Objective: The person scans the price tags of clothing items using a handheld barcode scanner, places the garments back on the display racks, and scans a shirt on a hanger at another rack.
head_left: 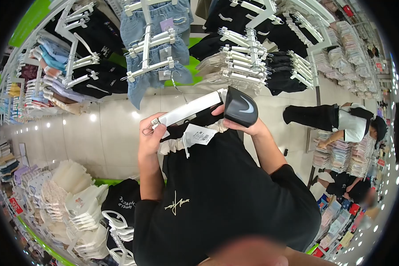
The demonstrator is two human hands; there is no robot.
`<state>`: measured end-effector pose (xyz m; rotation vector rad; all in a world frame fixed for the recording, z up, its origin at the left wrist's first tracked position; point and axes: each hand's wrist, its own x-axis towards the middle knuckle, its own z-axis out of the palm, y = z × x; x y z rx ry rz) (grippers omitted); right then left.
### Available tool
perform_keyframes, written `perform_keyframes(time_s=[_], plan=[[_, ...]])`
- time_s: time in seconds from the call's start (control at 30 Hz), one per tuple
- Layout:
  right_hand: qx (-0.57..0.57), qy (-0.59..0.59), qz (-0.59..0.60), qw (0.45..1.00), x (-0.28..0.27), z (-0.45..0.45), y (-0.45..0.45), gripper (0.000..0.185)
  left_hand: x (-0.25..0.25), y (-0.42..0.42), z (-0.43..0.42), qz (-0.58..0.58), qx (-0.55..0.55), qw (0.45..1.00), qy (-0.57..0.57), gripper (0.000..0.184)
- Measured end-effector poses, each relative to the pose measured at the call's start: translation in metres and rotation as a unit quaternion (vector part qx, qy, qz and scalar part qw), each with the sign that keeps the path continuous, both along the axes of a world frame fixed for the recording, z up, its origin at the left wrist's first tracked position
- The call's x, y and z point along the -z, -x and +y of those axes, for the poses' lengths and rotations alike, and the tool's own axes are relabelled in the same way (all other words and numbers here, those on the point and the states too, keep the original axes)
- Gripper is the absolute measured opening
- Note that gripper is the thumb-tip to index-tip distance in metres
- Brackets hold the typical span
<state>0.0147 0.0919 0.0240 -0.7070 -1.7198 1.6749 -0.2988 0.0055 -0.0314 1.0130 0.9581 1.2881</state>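
Between my hands is a white clip hanger (190,109), its metal hook pointing away from me. My left hand (151,135) is closed on the hanger's left clip end, thumb on top. My right hand (252,127) grips a rounded black handheld device (240,107) with a grey curved mark; its exact kind is unclear. The right fingers also reach the hanger's right end and the cloth there. A black garment with a cream gathered waistband (173,145) hangs below the hanger. Its lower part blends into my black shirt. A white price tag (200,134) lies over the waistband.
Ahead, racks hold denim shorts (157,53), black shorts and beige clothes on white hangers (246,62). Pale garments (84,199) hang close at left. A person in a white top (352,122) and another person (346,184) are at the right shelves. Tiled floor (115,128) lies between.
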Motion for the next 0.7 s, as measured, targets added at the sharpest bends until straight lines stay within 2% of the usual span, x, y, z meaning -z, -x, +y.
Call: perform_keyframes(time_s=[0.03,0.13,0.17,0.27,0.33,0.37,0.4,0.47,0.5,0.53,0.57,0.63,0.7], plan=[[-0.005,0.0,-0.057,0.998,0.002,0.001,-0.006,0.049,0.0,-0.005,0.002,0.007,-0.009,1.0,-0.009,0.054],[0.115,-0.009,-0.043,0.992,0.025,-0.002,-0.01,0.057,-0.009,-0.023,0.009,0.045,-0.045,0.998,-0.025,0.047],[0.141,-0.055,-0.065,0.986,0.025,-0.001,-0.009,0.066,-0.02,-0.03,0.011,0.067,-0.062,0.996,-0.022,0.045],[0.193,-0.003,-0.097,0.976,0.002,-0.015,-0.007,0.071,-0.042,-0.051,0.017,0.152,-0.104,0.982,-0.045,0.04],[0.163,-0.006,-0.057,0.985,-0.008,-0.024,-0.003,0.07,-0.047,-0.066,0.021,0.209,-0.124,0.967,-0.075,0.038],[0.149,-0.045,-0.064,0.986,-0.014,-0.027,0.001,0.072,-0.054,-0.073,0.021,0.232,-0.11,0.963,-0.081,0.035],[0.135,-0.083,-0.071,0.985,-0.017,-0.03,0.006,0.073,-0.058,-0.083,0.025,0.236,-0.12,0.957,-0.119,0.037],[0.074,-0.03,-0.018,0.997,-0.017,-0.036,0.015,0.074,-0.044,-0.096,0.027,0.252,-0.074,0.955,-0.139,0.044],[0.065,-0.018,0.029,0.997,-0.016,-0.038,0.022,0.076,-0.043,-0.098,0.035,0.301,-0.068,0.922,-0.234,0.056],[0.054,-0.095,-0.026,0.994,-0.009,-0.036,0.021,0.081,-0.045,-0.1,0.035,0.276,-0.047,0.934,-0.221,0.061],[0.058,-0.034,0.023,0.997,-0.008,-0.041,0.024,0.084,-0.047,-0.102,0.032,0.25,-0.027,0.946,-0.206,0.065],[0.057,0.006,0.051,0.997,-0.007,-0.044,0.026,0.089,-0.047,-0.099,0.03,0.223,0.028,0.954,-0.2,0.079],[0.056,-0.013,0.03,0.998,-0.007,-0.041,0.022,0.089,-0.045,-0.095,0.031,0.188,0.054,0.962,-0.193,0.081]])
